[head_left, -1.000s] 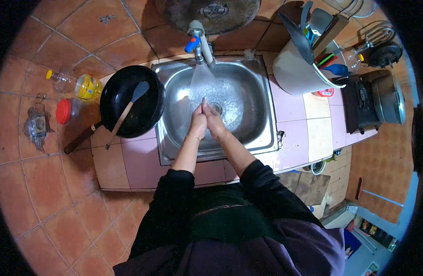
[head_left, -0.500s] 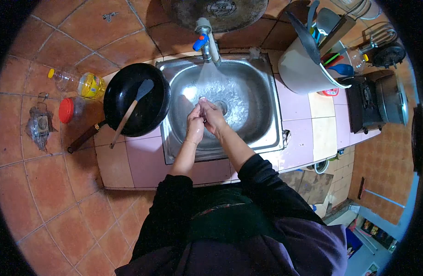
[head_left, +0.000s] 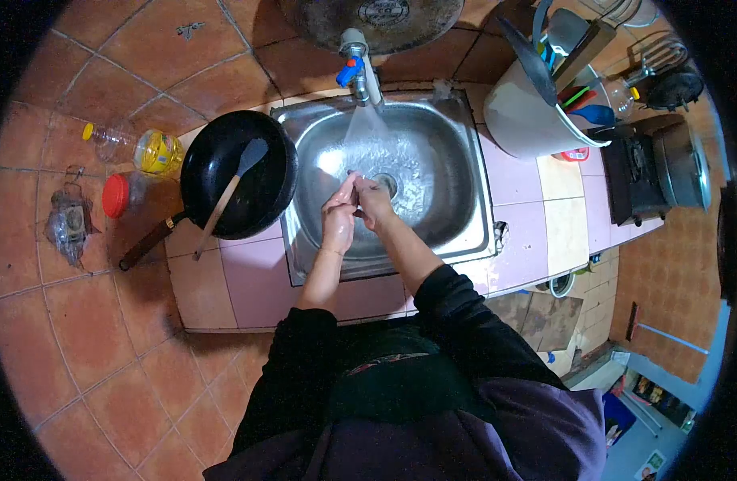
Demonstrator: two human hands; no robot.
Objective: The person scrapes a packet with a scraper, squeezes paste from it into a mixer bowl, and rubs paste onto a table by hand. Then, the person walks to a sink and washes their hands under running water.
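Over the metal sink (head_left: 452, 228), my two wet hands are pressed together. My left hand (head_left: 338, 220) points up toward the tap, its fingers closed against the other hand. From the right, my right hand (head_left: 374, 204) folds its fingers over those of the left. No separate object shows between them, though the palms are hidden. Water sprays from the tap (head_left: 359, 76) with a blue handle into the basin, just beyond the fingertips. The drain (head_left: 388, 184) lies beside my right hand.
Left of the sink sits a black wok (head_left: 212, 152) with a spatula (head_left: 228, 196) across it. Bottles (head_left: 158, 151) and a red-lidded jar (head_left: 116, 195) stand farther left. On the right are a white bucket (head_left: 516, 120) of utensils and a black stove (head_left: 631, 176) with a pot (head_left: 682, 164).
Both hands stay together over the basin. Their fingers have shifted slightly against each other, and the right hand's fingers look a little more folded over the left. Water keeps running.
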